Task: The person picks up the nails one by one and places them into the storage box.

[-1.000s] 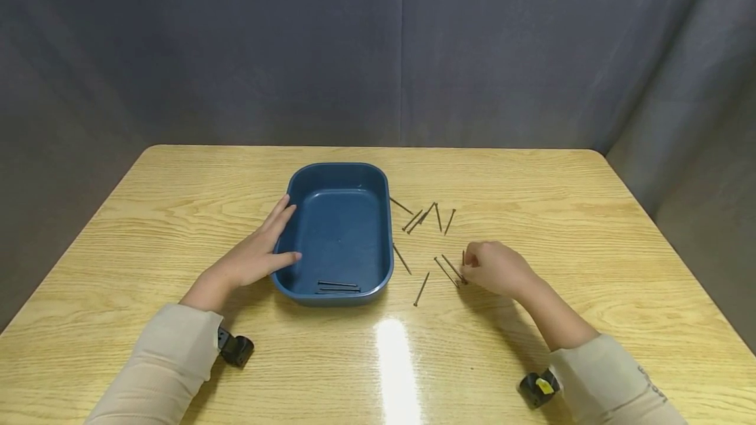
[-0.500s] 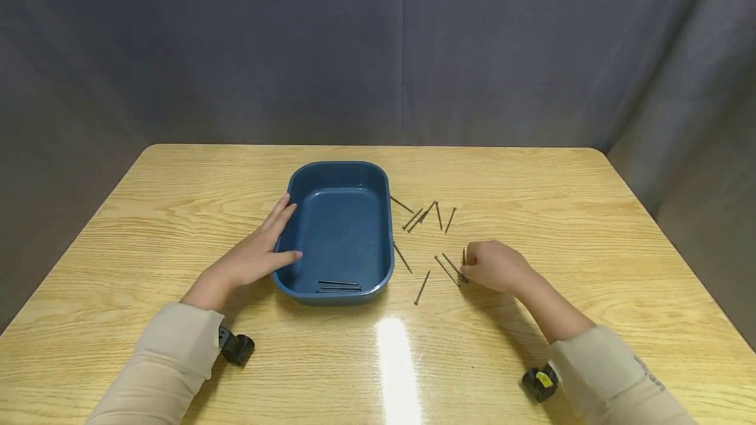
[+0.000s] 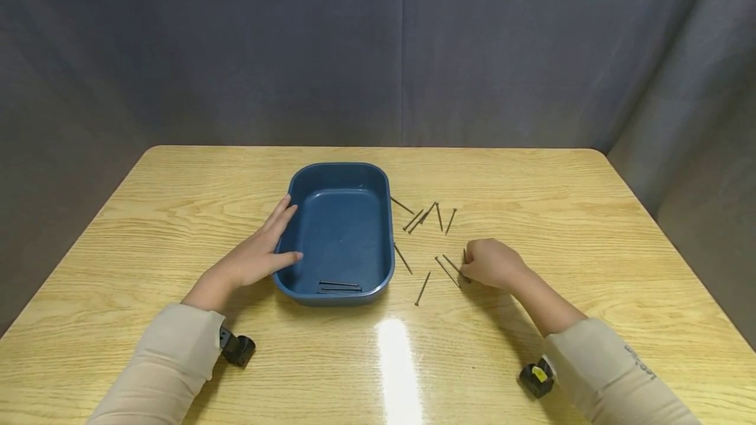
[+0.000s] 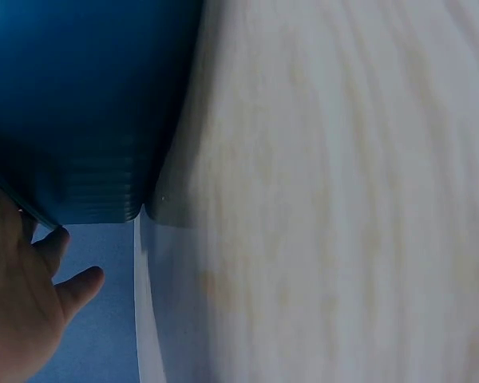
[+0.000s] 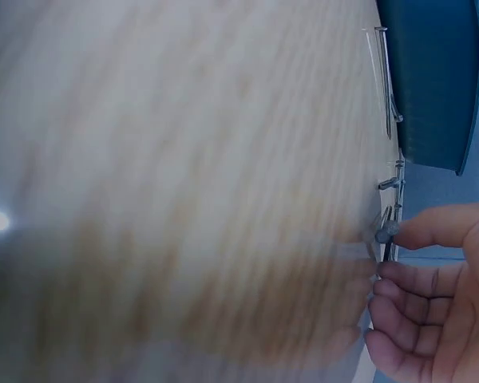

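A blue rectangular tray (image 3: 342,228) stands left of the middle, with several dark nails (image 3: 339,283) inside at its near end. My left hand (image 3: 254,258) rests on the tray's left rim, fingers straight and spread, thumb reaching over the edge. To the right of the tray, my right hand (image 3: 493,264) is low at the table, fingers curled. In the right wrist view its thumb and index finger pinch a nail (image 5: 387,233) near the head. Two more nails (image 3: 451,269) lie right beside these fingertips, partly covered by the hand.
Several loose nails (image 3: 416,220) lie scattered between the tray and the right hand, a few overlapping. One nail (image 3: 422,288) lies closer to the front. The wooden table (image 3: 295,372) ends at a dark curtain (image 3: 378,51) behind.
My right forearm has shifted slightly left, while its fingers stay at nearly the same spot. The upright nail at those fingertips now leans a little. The left hand and tray have stayed put.
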`<act>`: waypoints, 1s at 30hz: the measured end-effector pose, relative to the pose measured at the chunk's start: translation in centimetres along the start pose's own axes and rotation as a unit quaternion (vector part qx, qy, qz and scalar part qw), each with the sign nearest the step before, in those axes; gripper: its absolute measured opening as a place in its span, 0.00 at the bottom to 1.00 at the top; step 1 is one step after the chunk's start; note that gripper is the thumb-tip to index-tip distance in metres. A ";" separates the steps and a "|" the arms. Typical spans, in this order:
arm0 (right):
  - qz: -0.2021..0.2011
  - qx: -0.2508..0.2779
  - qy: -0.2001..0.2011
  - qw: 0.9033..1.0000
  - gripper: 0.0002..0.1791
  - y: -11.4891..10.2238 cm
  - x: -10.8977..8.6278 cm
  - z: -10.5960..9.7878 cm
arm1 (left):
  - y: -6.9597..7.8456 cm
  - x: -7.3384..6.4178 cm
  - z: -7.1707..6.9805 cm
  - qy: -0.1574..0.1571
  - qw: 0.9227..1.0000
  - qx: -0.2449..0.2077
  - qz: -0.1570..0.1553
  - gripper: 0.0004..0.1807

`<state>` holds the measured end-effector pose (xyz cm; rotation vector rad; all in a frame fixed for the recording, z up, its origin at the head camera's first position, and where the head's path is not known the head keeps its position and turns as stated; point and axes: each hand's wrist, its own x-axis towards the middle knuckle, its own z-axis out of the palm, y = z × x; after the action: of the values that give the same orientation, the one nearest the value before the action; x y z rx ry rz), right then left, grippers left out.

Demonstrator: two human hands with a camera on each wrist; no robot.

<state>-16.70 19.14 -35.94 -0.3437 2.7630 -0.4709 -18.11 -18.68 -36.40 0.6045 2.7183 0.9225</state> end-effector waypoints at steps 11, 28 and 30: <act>0.017 0.008 0.005 1.000 0.21 0.0 0.1 0.3 | -0.1 0.0 0.0 0.002 1.000 -0.003 0.002 0.43; 0.033 0.036 0.011 0.999 0.13 0.0 0.2 0.2 | -0.1 0.0 0.0 0.000 1.000 0.000 0.001 0.43; 0.033 0.040 0.012 0.999 0.09 0.1 0.2 0.1 | -0.2 0.0 0.0 0.000 1.000 0.001 0.001 0.43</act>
<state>-16.87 19.09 -36.14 -0.2281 2.7602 -0.5704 -18.21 -18.79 -36.49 0.6090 2.7196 0.9201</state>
